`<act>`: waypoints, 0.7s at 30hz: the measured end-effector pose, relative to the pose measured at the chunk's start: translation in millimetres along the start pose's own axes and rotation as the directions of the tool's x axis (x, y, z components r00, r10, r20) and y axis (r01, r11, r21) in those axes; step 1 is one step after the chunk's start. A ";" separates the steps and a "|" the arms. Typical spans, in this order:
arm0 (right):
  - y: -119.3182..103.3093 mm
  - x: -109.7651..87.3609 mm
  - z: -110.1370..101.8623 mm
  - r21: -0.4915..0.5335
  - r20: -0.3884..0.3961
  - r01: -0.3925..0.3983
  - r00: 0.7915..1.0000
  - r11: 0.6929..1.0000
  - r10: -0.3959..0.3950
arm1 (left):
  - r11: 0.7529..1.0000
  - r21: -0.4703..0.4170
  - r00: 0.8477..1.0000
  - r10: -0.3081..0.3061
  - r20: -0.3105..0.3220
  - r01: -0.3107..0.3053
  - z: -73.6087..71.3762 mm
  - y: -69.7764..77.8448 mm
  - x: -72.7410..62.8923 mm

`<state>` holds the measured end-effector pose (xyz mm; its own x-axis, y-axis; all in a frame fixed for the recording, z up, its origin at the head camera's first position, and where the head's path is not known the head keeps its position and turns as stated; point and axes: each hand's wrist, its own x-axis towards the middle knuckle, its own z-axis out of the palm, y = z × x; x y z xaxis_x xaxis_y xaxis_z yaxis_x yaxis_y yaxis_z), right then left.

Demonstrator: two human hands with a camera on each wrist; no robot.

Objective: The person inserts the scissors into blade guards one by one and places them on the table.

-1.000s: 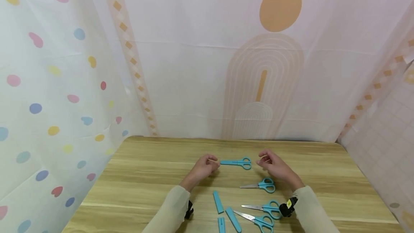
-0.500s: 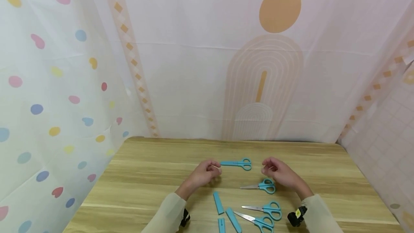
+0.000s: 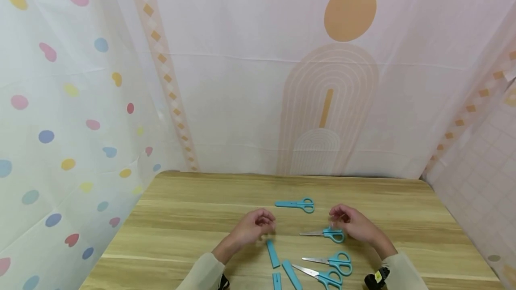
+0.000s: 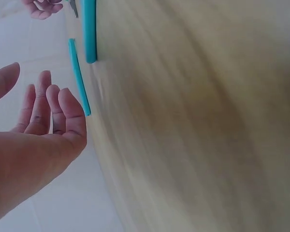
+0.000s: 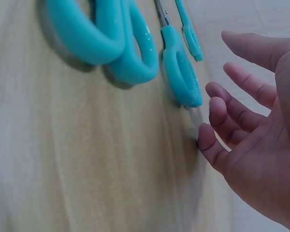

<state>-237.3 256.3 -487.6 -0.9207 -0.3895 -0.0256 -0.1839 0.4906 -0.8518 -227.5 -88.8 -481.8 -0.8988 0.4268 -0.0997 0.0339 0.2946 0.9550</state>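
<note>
My left hand hovers over the table with loosely bent fingers and nothing in them, just above a blue blade cover. On the other side my right hand is likewise empty, its fingertips right by the handles of a bare pair of scissors. In the right wrist view, those scissors lie beside the relaxed fingers. Farther back, between the hands, lies a pair of scissors in its blue cover. The left wrist view shows the left palm with a gap between thumb and fingers.
Nearer the front lie two more bare scissors, an upper pair and a lower pair close together. Two other blue covers, one slanted and one at the frame's edge, lie left of them. A patterned curtain hangs behind the wooden table.
Both hands have drawn back toward the person, away from the covered scissors, and have spread apart slightly. The scissors and covers lie where they were.
</note>
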 end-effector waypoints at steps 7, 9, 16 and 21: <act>3.9 -5.5 -0.4 0.006 -0.007 -0.009 1.000 1.000 0.009 | 1.000 0.024 0.999 -0.018 0.039 0.017 2.5 -2.8 -7.6; 7.0 -6.2 -0.6 0.010 0.008 -0.015 1.000 1.000 0.015 | 0.999 0.040 0.999 -0.015 0.049 0.013 3.1 -4.9 -8.7; 12.1 -13.6 -3.8 0.078 0.088 -0.006 0.996 0.997 -0.001 | 0.999 0.049 0.995 -0.001 0.102 -0.004 2.2 -7.9 -10.8; 12.7 -16.0 -4.7 0.092 0.109 -0.008 0.994 0.996 -0.002 | 0.999 0.032 0.985 -0.018 0.174 0.013 1.0 -9.8 -11.7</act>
<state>-226.5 272.5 -495.5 -0.8773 -0.4730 -0.0805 -0.1441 0.4198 -0.8961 -216.9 -95.8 -490.2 -0.8096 0.5637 -0.1640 0.0365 0.3271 0.9443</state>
